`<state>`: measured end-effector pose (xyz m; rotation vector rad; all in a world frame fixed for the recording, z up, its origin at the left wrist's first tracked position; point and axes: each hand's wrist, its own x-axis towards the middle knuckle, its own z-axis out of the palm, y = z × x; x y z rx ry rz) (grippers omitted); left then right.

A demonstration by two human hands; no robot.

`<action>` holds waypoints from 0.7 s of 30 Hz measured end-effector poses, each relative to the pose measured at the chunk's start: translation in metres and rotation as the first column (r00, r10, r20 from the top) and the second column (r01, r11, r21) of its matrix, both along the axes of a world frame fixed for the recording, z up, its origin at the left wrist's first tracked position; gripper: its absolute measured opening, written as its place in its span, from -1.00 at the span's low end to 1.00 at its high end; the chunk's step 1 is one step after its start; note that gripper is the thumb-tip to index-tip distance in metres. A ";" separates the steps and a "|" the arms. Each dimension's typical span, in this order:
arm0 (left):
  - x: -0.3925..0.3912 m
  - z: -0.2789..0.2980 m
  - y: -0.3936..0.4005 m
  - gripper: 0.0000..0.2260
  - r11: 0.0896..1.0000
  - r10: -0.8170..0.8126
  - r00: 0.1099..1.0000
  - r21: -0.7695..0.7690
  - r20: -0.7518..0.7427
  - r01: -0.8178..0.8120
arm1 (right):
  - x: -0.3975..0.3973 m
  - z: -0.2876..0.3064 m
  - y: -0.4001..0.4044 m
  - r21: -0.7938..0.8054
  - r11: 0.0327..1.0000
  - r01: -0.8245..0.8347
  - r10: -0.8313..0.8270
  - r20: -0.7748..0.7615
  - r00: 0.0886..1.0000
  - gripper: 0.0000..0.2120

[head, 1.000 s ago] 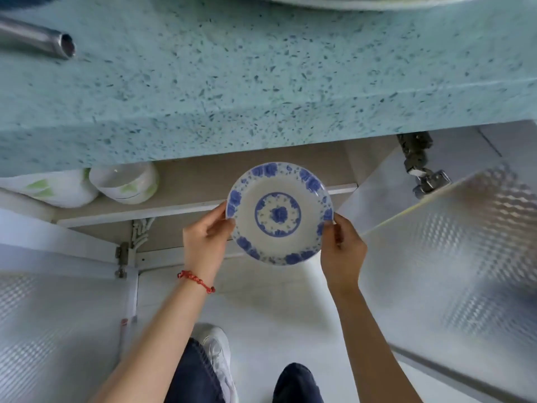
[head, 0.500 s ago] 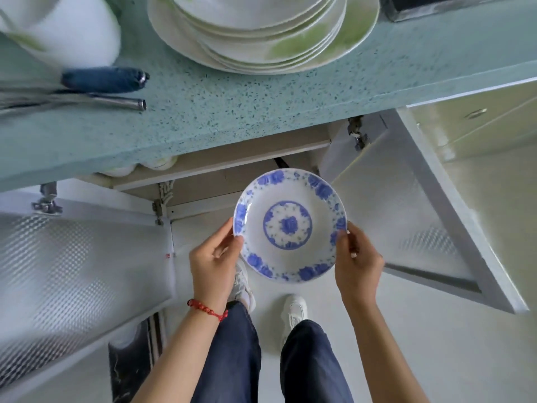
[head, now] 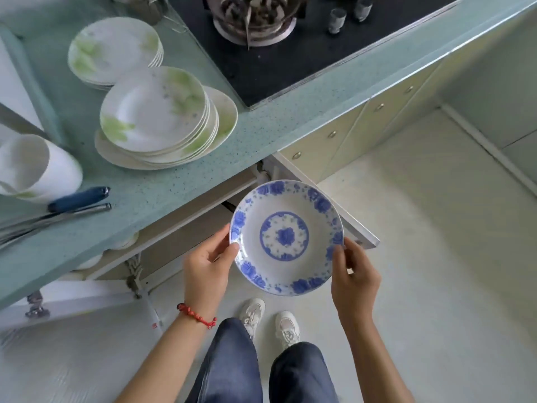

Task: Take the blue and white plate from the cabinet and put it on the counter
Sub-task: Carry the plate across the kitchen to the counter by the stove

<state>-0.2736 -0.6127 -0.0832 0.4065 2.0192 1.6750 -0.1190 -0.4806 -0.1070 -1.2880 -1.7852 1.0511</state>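
Note:
The blue and white plate (head: 286, 237), white with blue flowers round the rim and a blue medallion in the middle, is held level in the air in front of the open cabinet (head: 174, 239). My left hand (head: 207, 264) grips its left rim and my right hand (head: 354, 274) grips its right rim. The plate hangs below and just out from the front edge of the speckled green counter (head: 261, 135), above the floor and my feet.
On the counter stand two stacks of green-patterned plates (head: 157, 117) (head: 114, 49), a white bowl (head: 35, 167) on its side, and utensils with a blue handle (head: 78, 197). A black gas hob (head: 293, 39) lies at the back right. Open cabinet doors (head: 325, 205) flank my legs.
The view has risen from under the counter to above it, as I stood up. Both hands have carried the plate out of the cabinet and higher, near counter height.

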 end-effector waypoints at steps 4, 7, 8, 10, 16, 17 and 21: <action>-0.001 0.012 0.023 -0.61 0.983 -0.183 0.983 0.008 -0.006 0.183 | 0.025 0.015 -0.008 0.016 0.987 0.162 -0.162 -0.030 0.986 -0.83; 0.008 0.021 0.040 -0.60 0.956 -0.294 0.956 0.008 -0.005 0.294 | 0.049 0.020 -0.019 0.027 0.957 0.289 -0.288 -0.033 0.957 -0.81; 0.014 0.022 0.045 -0.60 0.943 -0.332 0.943 0.006 -0.006 0.332 | 0.059 0.021 -0.023 0.035 0.945 0.326 -0.325 -0.033 0.945 -0.81; 0.030 0.025 0.055 -0.62 0.914 -0.406 0.914 0.010 0.002 0.406 | 0.080 0.024 -0.032 0.045 0.918 0.395 -0.394 -0.030 0.919 -0.82; 0.106 0.028 0.078 -0.60 0.791 -0.612 0.790 0.041 0.038 0.611 | 0.164 0.029 -0.054 0.068 0.825 0.561 -0.561 -0.017 0.828 -0.83; 0.121 0.028 0.081 -0.61 0.765 -0.644 0.764 0.042 0.044 0.642 | 0.180 0.029 -0.058 0.065 0.810 0.582 -0.583 -0.017 0.812 -0.83; 0.185 0.028 0.093 -0.64 0.703 -0.711 0.702 0.036 0.029 0.710 | 0.243 0.033 -0.066 0.054 0.759 0.649 -0.649 -0.018 0.761 -0.83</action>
